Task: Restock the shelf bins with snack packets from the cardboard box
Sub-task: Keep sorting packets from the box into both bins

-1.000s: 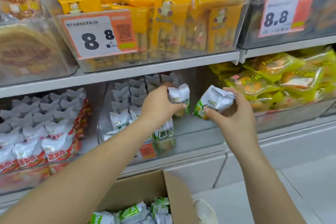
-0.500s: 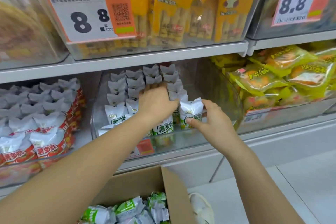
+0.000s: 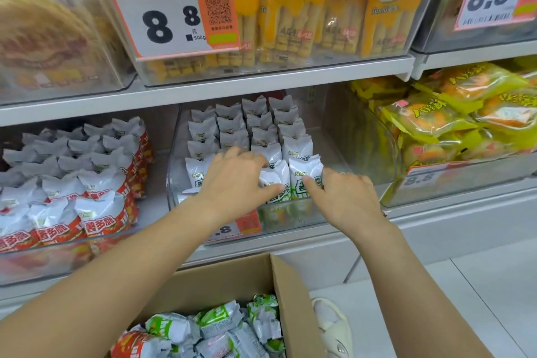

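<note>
Packets look like light, crinkly white-and-green foil pillow snack packs (image 3: 305,176) in the clear plastic shelf bin (image 3: 363,136), best pinched by the crimped top; left hand (image 3: 232,183) and right hand (image 3: 345,197) both rest loose-fingered on the front row, gripping nothing

Single head-worn view, forward and down, close on clear shelf bin (image 3: 363,151), perhaps slightly wide-angle distorted.
</note>
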{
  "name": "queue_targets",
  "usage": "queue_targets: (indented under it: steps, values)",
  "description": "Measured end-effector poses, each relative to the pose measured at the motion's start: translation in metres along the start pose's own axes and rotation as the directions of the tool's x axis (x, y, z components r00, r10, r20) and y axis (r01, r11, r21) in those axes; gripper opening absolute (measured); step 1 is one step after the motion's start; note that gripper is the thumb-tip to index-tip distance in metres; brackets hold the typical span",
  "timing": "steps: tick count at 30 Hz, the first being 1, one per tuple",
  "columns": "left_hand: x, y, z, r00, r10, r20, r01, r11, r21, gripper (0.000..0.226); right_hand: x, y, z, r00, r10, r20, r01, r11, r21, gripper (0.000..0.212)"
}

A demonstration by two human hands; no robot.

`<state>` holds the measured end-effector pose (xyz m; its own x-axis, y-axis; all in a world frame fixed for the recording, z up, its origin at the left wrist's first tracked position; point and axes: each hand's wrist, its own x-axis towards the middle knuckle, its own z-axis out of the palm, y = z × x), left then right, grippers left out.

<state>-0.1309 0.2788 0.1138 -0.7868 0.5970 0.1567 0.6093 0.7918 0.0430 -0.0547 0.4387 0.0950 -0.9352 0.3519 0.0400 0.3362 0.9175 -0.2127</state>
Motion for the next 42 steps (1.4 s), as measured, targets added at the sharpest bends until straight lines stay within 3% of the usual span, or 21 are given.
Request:
queue_targets:
  steps: [6,9,12,15,17,20,23,25,28,31,33,39,42]
  values:
    - [0.001,-0.005,-0.001,0.999,0.015,0.038,-0.016,0.999,0.029,0.059,-0.001,0.0,0.002,0.999,-0.034,-0.021,0.034,0.999,0.019,0.04]
    - [-0.001,-0.004,-0.004,0.999,0.036,0.035,-0.038,0.998,0.057,0.061,-0.003,0.003,0.006,0.997,-0.039,-0.062,0.042,0.998,0.045,0.054]
    - [-0.012,-0.007,-0.007,0.997,0.041,-0.067,-0.042,0.999,-0.02,0.055,-0.012,0.008,0.0,0.984,-0.016,-0.175,0.047,0.984,0.173,0.062]
    - [-0.03,-0.017,-0.015,0.984,0.059,-0.168,-0.077,0.991,-0.106,0.04,-0.031,0.008,-0.008,0.949,-0.031,-0.313,0.129,0.946,0.297,0.049]
    - [-0.049,-0.025,-0.023,0.972,0.031,-0.231,-0.08,0.975,-0.207,0.033,-0.05,0.004,-0.009,0.941,-0.081,-0.329,0.199,0.918,0.343,0.038]
    - [-0.092,-0.033,-0.034,0.952,-0.074,-0.297,-0.045,0.926,-0.375,0.028,-0.081,-0.009,-0.008,0.95,-0.219,-0.221,0.289,0.886,0.364,0.025]
    - [-0.146,-0.04,-0.025,0.97,-0.097,-0.225,-0.021,0.882,-0.47,0.024,-0.11,-0.028,0.006,0.927,-0.371,-0.055,0.37,0.883,0.287,0.026]
    - [-0.181,-0.051,-0.005,0.988,-0.104,-0.114,0.037,0.878,-0.477,0.024,-0.128,-0.043,0.025,0.89,-0.452,0.061,0.433,0.88,0.195,0.029]
    - [-0.232,-0.069,0.036,0.972,-0.159,0.175,0.221,0.875,-0.43,0.019,-0.157,-0.059,0.065,0.795,-0.529,0.297,0.533,0.843,0.075,0.033]
    - [-0.277,-0.085,0.079,0.883,-0.194,0.427,0.37,0.847,-0.38,0.02,-0.18,-0.066,0.104,0.709,-0.512,0.486,0.59,0.807,-0.01,0.035]
    - [-0.3,-0.094,0.1,0.838,-0.203,0.506,0.416,0.838,-0.354,0.021,-0.187,-0.069,0.124,0.682,-0.463,0.566,0.594,0.803,-0.059,0.036]
    - [-0.332,-0.129,0.144,0.748,-0.339,0.571,0.535,0.817,-0.216,0.032,-0.169,-0.073,0.16,0.667,-0.337,0.665,0.584,0.791,-0.185,0.026]
    - [-0.329,-0.143,0.164,0.728,-0.413,0.547,0.566,0.813,-0.14,0.054,-0.156,-0.079,0.172,0.694,-0.324,0.643,0.566,0.797,-0.211,0.03]
